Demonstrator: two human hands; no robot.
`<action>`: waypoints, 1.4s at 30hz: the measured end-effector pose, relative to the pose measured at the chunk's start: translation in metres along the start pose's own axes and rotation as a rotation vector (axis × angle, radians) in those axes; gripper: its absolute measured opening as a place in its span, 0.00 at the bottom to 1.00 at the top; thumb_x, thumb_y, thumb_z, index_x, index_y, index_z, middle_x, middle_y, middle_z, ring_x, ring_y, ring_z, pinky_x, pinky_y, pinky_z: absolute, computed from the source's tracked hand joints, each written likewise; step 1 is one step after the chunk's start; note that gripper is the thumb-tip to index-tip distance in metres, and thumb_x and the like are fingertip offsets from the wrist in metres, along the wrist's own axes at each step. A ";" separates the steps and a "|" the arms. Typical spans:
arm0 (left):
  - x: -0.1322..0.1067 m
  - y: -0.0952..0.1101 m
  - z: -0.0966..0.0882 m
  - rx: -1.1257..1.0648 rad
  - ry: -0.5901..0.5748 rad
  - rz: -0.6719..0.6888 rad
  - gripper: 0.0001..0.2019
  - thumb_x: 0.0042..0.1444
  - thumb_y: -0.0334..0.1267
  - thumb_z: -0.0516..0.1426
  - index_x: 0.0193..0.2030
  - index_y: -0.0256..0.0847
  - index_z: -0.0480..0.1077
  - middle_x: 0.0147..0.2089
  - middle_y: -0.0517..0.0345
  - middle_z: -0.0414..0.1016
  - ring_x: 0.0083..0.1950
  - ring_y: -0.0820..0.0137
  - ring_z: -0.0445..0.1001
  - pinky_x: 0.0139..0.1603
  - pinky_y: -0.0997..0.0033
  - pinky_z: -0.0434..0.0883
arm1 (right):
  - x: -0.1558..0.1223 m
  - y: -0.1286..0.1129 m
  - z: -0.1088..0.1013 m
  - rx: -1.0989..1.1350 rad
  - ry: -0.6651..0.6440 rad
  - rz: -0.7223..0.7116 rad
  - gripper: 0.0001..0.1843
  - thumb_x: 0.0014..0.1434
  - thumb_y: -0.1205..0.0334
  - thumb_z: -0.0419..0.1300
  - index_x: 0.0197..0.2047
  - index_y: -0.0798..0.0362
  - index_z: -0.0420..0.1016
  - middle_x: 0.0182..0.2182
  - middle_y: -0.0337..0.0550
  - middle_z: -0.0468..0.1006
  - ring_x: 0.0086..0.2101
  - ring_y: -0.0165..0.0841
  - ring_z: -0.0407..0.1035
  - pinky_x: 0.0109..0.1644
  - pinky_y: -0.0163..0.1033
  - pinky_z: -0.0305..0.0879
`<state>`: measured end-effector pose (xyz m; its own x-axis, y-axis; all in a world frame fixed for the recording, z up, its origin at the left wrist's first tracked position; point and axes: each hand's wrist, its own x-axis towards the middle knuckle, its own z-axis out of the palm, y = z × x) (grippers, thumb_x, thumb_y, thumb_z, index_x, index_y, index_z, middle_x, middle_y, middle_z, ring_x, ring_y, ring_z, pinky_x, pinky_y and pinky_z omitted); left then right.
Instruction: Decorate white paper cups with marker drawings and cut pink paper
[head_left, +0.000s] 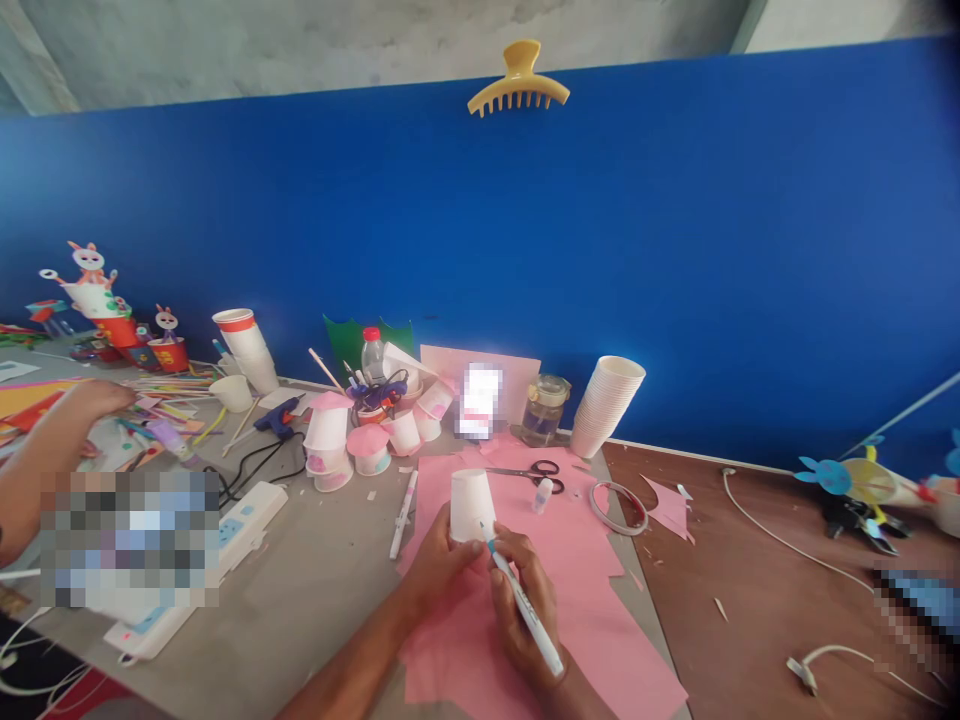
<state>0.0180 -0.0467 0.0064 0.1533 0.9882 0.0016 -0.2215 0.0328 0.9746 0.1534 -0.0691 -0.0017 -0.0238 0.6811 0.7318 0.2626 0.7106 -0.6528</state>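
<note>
My left hand [442, 565] holds a white paper cup [472, 505] upside down, just above a sheet of pink paper [450, 640]. My right hand [523, 610] grips a white and blue marker pen [529, 615], with its blue tip touching the lower rim of the cup. A small blue mark shows on the cup near that tip. Both hands are close together over the pink paper. Black-handled scissors [536, 474] and a small glue stick [543, 495] lie beyond them on the paper.
A grey table holds a glue gun, a stack of white cups, decorated cups and a power strip. A co-worker's arm [64, 450] reaches over coloured paper at the left. A brown board with cables lies to the right, below a blue wall.
</note>
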 end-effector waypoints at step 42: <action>0.000 0.000 0.001 0.067 0.044 0.014 0.26 0.45 0.50 0.65 0.47 0.38 0.66 0.41 0.52 0.72 0.41 0.63 0.70 0.40 0.66 0.68 | 0.003 -0.001 0.001 -0.038 0.022 -0.017 0.09 0.63 0.66 0.50 0.46 0.49 0.67 0.38 0.47 0.75 0.43 0.39 0.72 0.43 0.45 0.73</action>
<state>0.0195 -0.0467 0.0064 0.1076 0.9942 0.0067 -0.1578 0.0104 0.9874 0.1523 -0.0674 0.0014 -0.0079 0.6644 0.7473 0.2987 0.7148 -0.6323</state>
